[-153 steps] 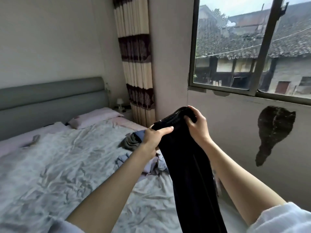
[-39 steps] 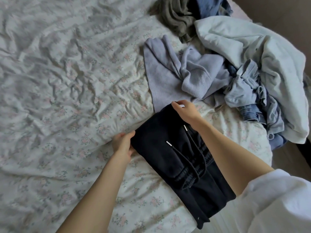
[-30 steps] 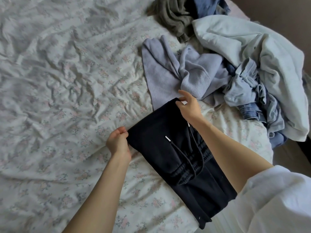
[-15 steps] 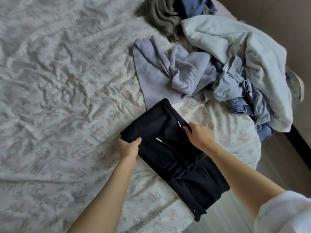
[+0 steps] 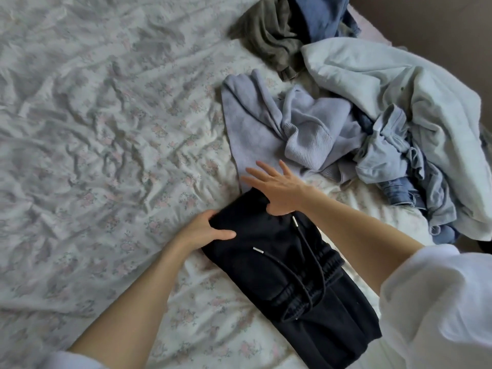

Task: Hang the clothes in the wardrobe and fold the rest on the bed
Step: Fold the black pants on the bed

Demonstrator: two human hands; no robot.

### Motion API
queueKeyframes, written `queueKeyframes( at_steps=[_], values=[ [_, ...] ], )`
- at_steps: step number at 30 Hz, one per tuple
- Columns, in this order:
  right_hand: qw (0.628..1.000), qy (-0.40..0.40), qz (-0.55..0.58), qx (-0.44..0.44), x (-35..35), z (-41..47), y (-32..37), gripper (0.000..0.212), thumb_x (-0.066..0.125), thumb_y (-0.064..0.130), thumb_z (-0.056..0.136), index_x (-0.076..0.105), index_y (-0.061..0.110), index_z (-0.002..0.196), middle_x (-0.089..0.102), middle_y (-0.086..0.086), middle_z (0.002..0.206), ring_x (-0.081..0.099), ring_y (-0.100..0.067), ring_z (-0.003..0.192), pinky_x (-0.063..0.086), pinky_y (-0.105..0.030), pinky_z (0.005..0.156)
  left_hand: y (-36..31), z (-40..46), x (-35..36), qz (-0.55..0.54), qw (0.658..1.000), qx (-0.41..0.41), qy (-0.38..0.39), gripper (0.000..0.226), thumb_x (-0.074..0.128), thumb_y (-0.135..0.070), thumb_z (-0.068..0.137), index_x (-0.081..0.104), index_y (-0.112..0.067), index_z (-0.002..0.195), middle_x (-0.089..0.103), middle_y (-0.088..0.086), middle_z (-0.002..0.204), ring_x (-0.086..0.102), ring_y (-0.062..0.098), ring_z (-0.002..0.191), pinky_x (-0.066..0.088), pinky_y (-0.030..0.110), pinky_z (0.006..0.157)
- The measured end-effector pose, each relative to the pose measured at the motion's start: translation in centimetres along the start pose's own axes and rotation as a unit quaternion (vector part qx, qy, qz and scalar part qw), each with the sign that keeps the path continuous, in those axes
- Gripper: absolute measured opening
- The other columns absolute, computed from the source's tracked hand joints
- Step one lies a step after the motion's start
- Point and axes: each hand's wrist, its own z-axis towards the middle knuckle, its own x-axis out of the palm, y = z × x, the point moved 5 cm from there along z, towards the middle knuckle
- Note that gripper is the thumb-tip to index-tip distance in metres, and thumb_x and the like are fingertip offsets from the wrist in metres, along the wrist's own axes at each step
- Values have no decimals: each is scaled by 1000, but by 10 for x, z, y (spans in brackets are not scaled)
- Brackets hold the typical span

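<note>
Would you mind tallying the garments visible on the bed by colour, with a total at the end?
Black: 1, the folded black trousers
Lavender: 1, the lavender sweatshirt
Olive-grey: 1, the olive garment
Pale blue: 2, the pale sweatshirt and the light blue shirt
Denim or darker blue: 2, the jeans and the blue garment
Total: 7, though the pile may hide more.

The single head-mounted wide-angle camera looks steeply down and forward from above the near edge of the bed (image 5: pixel 93 134), close enough that both forearms enter from the bottom of the frame.
</note>
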Motion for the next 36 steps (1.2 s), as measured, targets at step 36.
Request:
queueKeyframes(
  at_steps=[36],
  values=[
    [932,-356,25,59,-217,-45,78,25,52,14,87,58,19,111,53,1,111,49,-21,108,23,-36,99,-130,-149,-145,279,855,186,-395,43,67,-47,81,54,-20,111,58,-4,106,58,20,90,39,30,65]
  ],
)
